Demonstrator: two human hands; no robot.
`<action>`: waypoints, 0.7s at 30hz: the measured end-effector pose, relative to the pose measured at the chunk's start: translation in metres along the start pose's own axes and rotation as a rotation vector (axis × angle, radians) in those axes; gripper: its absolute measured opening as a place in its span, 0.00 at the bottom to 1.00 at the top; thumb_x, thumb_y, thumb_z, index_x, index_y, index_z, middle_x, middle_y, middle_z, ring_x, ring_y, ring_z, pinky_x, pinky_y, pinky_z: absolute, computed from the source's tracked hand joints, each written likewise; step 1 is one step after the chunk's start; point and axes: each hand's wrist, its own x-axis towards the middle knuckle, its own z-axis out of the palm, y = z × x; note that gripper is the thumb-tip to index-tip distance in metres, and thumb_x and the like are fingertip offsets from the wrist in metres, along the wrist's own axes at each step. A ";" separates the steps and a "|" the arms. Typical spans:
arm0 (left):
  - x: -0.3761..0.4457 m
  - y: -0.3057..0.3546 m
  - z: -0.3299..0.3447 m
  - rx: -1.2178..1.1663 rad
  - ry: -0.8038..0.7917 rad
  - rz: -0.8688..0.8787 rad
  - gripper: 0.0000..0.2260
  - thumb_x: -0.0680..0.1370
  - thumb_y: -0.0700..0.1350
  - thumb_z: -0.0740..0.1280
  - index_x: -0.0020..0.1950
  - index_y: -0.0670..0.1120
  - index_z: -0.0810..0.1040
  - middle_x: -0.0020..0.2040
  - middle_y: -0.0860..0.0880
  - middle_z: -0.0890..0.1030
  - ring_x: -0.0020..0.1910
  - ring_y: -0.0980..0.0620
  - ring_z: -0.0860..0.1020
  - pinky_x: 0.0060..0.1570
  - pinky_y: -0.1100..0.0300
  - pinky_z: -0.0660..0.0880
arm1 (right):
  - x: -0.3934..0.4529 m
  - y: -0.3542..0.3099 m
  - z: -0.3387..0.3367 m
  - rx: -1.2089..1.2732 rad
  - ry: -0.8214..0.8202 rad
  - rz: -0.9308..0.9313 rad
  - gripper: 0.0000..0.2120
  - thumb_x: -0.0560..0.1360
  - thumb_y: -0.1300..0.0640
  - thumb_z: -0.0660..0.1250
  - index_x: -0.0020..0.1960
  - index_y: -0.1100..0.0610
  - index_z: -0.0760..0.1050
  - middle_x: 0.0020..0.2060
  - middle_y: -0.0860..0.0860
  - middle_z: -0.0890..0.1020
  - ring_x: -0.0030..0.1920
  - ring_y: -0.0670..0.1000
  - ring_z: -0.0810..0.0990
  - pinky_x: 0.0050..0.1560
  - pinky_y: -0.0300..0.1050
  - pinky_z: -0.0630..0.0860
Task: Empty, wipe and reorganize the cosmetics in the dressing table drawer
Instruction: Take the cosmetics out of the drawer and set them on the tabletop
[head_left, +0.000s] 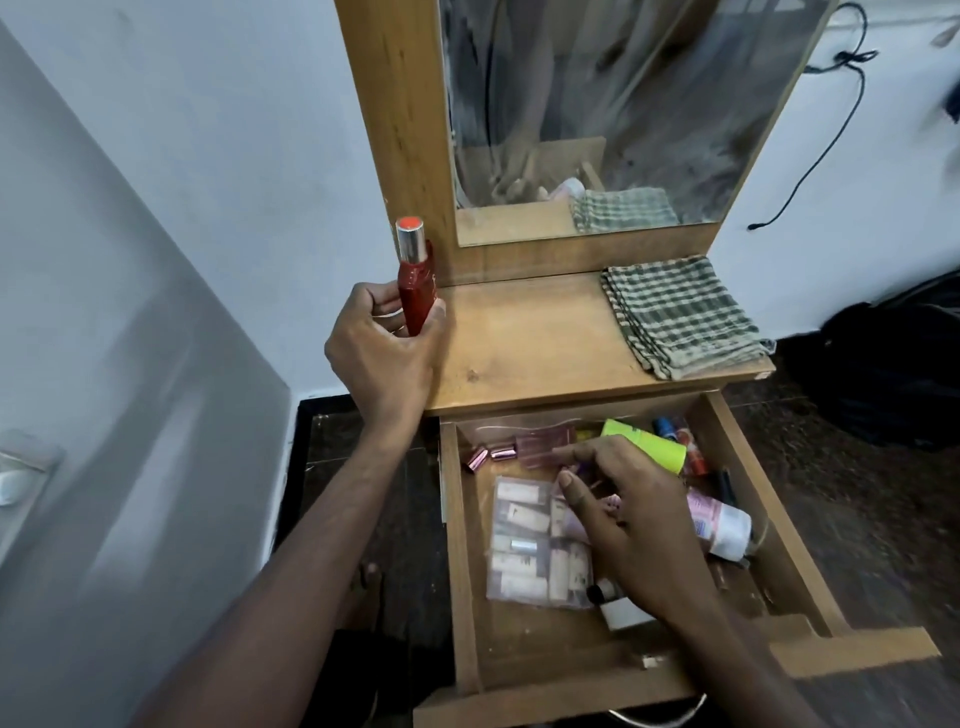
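Our right hand reaches into the open drawer of the dressing table, fingers loosely spread over the clutter and, as far as we can tell, grasping nothing yet; whether the fingertips touch the pink tube beneath them is hidden by the hand itself. Our left hand has its grip closed round a red perfume bottle, held upright at the left edge of the bench, its base level with that edge.

We judge the bottle rigid, fairly weighty for its size and breakable if dropped; its glossy sides look slippery, so the body, where we hold it, is the safer place to take it, not the silver collar and orange-red cap. It tapers toward the bottom, which may let it slide through a loose hold.

Most cosmetics remain in the drawer: a clear plastic pouch of small pale sachets at centre, soft and crinkly and best lifted by an edge; a lime-green cylinder lying on its side near the back; two small pink metallic caps at the back left, light and likely to roll; and small dark bottles along the right wall.

A folded green checked cloth lies on the bench's right side, untouched, with the mirror behind it.
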 end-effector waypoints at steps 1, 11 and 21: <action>0.003 0.001 0.003 0.013 0.000 -0.001 0.16 0.70 0.54 0.82 0.51 0.53 0.81 0.45 0.60 0.84 0.40 0.67 0.83 0.43 0.77 0.74 | 0.000 0.000 0.000 0.006 -0.005 0.008 0.06 0.81 0.57 0.71 0.57 0.53 0.82 0.50 0.42 0.81 0.50 0.39 0.80 0.45 0.26 0.73; 0.015 -0.013 0.009 0.132 -0.072 -0.053 0.29 0.68 0.65 0.80 0.59 0.49 0.80 0.52 0.56 0.84 0.44 0.64 0.81 0.43 0.80 0.71 | -0.010 0.008 -0.011 -0.023 0.019 0.028 0.05 0.81 0.57 0.71 0.57 0.52 0.82 0.48 0.42 0.82 0.48 0.42 0.80 0.43 0.31 0.74; -0.081 0.025 -0.056 0.455 -0.958 0.484 0.17 0.78 0.60 0.72 0.65 0.59 0.77 0.62 0.59 0.78 0.60 0.59 0.75 0.60 0.53 0.79 | -0.003 0.019 -0.010 -0.222 -0.037 -0.029 0.08 0.75 0.53 0.76 0.53 0.52 0.82 0.46 0.46 0.78 0.48 0.48 0.77 0.46 0.48 0.77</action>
